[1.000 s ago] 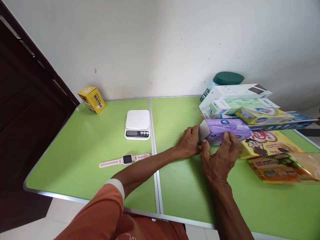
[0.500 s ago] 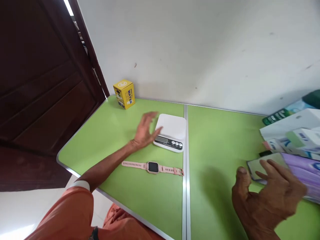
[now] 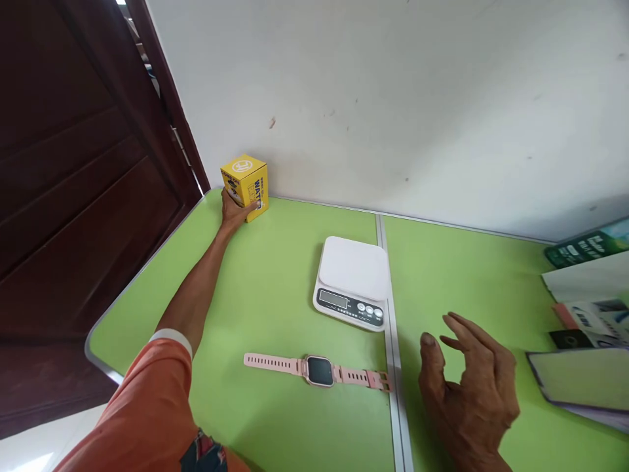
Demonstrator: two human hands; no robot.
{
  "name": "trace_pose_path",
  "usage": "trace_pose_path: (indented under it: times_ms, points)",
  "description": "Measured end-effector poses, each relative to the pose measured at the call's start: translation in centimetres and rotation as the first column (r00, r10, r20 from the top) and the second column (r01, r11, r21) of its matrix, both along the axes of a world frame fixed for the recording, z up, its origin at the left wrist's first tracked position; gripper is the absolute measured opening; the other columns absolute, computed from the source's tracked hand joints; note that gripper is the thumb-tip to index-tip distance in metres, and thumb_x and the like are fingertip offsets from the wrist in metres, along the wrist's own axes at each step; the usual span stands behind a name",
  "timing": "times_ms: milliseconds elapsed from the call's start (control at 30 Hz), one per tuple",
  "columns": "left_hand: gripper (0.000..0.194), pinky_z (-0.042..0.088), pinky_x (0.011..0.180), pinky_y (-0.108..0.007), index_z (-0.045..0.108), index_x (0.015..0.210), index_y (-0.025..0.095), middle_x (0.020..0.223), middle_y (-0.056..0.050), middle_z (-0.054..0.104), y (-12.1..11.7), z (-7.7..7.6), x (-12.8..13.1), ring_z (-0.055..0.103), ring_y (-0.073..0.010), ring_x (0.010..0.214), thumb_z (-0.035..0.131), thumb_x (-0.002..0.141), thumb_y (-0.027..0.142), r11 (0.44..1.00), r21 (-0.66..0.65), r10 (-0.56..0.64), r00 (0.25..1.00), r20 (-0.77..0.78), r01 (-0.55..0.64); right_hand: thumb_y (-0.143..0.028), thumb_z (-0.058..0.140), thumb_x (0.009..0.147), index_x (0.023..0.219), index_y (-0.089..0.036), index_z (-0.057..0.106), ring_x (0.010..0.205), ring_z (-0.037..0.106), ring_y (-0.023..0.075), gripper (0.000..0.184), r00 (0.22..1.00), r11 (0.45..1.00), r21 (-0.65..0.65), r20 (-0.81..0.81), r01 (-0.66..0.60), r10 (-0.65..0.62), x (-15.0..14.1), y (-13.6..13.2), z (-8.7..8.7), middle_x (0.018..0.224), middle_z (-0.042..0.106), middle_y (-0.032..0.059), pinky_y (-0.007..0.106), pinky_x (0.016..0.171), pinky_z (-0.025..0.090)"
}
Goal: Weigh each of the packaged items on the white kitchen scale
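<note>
My left hand (image 3: 234, 208) reaches to the far left corner of the green table (image 3: 275, 275) and grips a small yellow box (image 3: 246, 181) that stands by the wall. My right hand (image 3: 466, 387) hovers low over the table right of the centre seam, fingers apart and holding nothing. A white kitchen scale (image 3: 352, 280) sits near the middle. A pink smartwatch (image 3: 317, 370) lies flat in front of it, strap stretched out.
A pile of boxes (image 3: 587, 308) lies at the right edge, partly cut off by the frame. A dark wooden door (image 3: 73, 164) stands to the left. A white wall runs along the table's far side.
Both hands let go of the purple box. My left hand swept left past the scale and closed on the yellow box. The view swung left, so the box pile slid to the right edge.
</note>
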State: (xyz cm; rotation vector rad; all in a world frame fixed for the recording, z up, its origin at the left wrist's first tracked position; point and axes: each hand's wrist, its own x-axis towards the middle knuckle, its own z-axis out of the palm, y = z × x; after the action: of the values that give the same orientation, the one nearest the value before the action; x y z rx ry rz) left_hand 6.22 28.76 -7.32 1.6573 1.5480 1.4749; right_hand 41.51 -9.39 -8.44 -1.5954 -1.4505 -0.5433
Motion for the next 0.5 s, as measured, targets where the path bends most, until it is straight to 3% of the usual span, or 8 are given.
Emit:
trace_pose_path:
  times_ms: [133, 233, 400, 500]
  points:
    - [0.089, 0.058, 0.116, -0.051, 0.047, 0.128, 0.022, 0.136, -0.014, 0.068, -0.4, 0.3, -0.3, 0.069, -0.033, 0.13, 0.105, 0.06, 0.03, 0.993, -0.114, 0.014, 0.998, 0.061, -0.007, -0.022, 0.072, 0.104, 0.157, -0.03, 0.065, 0.093, 0.079, 0.0335, 0.054, 1.0, 0.999, -0.025, 0.002, 0.029, -0.029, 0.6, -1.0, -0.3, 0.134, 0.079, 0.0166, 0.048, 0.072, 0.065]
    - [0.086, 0.06, 0.113, -0.052, 0.047, 0.12, 0.026, 0.13, -0.01, 0.07, -2.6, 0.4, -1.0, 0.071, -0.0332, 0.128, 0.106, 0.058, 0.033, 0.993, -0.12, 0.012, 0.997, 0.072, -0.003, -0.02, 0.072, 0.104, 0.15, -0.024, 0.07, 0.088, 0.079, 0.0314, 0.046, 1.0, 1.0, -0.015, -0.004, 0.02, -0.02, 0.6, -1.2, -0.2, 0.13, 0.08, 0.018, 0.044, 0.07, 0.063]
    - [0.091, 0.067, 0.102, -0.054, 0.05, 0.116, 0.025, 0.127, -0.011, 0.074, -9.8, 0.9, -2.4, 0.078, -0.033, 0.117, 0.109, 0.047, 0.039, 0.983, -0.161, -0.06, 0.986, 0.156, 0.086, -0.018, 0.07, 0.105, 0.14, -0.021, 0.072, 0.08, 0.077, 0.0248, 0.035, 0.996, 0.998, 0.005, -0.067, -0.066, 0.066, 0.0, -1.3, 0.3, 0.124, 0.08, 0.0156, 0.04, 0.07, 0.065]
    - [0.086, 0.069, 0.099, -0.053, 0.058, 0.114, 0.022, 0.12, -0.011, 0.078, -14.7, 2.3, -2.6, 0.081, -0.0319, 0.109, 0.108, 0.049, 0.047, 0.973, -0.153, -0.121, 0.95, 0.289, 0.171, -0.019, 0.068, 0.106, 0.137, -0.021, 0.073, 0.08, 0.077, 0.0222, 0.031, 0.987, 0.993, 0.017, -0.11, -0.118, 0.119, -0.2, -1.1, 0.9, 0.121, 0.081, 0.0137, 0.038, 0.072, 0.067]
